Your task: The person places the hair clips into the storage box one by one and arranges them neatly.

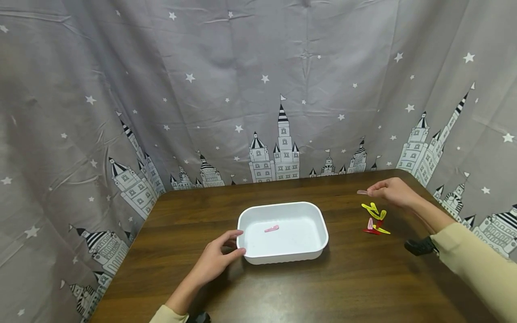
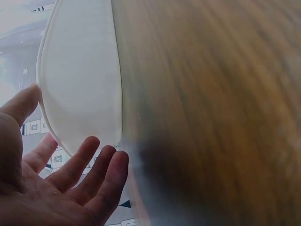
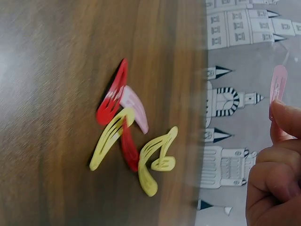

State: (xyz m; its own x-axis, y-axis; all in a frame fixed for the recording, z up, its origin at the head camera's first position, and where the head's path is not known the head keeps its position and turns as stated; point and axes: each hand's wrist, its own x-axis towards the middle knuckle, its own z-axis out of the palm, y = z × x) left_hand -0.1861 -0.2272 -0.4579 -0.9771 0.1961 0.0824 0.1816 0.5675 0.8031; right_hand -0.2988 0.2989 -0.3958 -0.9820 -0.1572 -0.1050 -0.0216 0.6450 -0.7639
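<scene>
My right hand [image 1: 395,192] pinches a pink hair clip [image 3: 278,81] between thumb and finger, raised beyond a small pile on the table's right. In that pile, the right wrist view shows a red clip [image 3: 113,96], a pink clip [image 3: 135,107], a second red clip [image 3: 128,148] and several yellow clips [image 3: 148,181], partly overlapping. A white tray [image 1: 282,259] sits mid-table with one pink clip [image 1: 272,228] lying on its floor. At the tray's left end, my left hand [image 1: 216,258] touches the rim and wall with thumb and fingertips spread, fingers loosely extended.
The brown wooden table [image 1: 194,215] extends around the tray and pile. Behind it hangs a grey curtain [image 1: 226,98] printed with castles and stars, reaching the table's back edge. Dark bands [image 1: 420,246] show at both wrists.
</scene>
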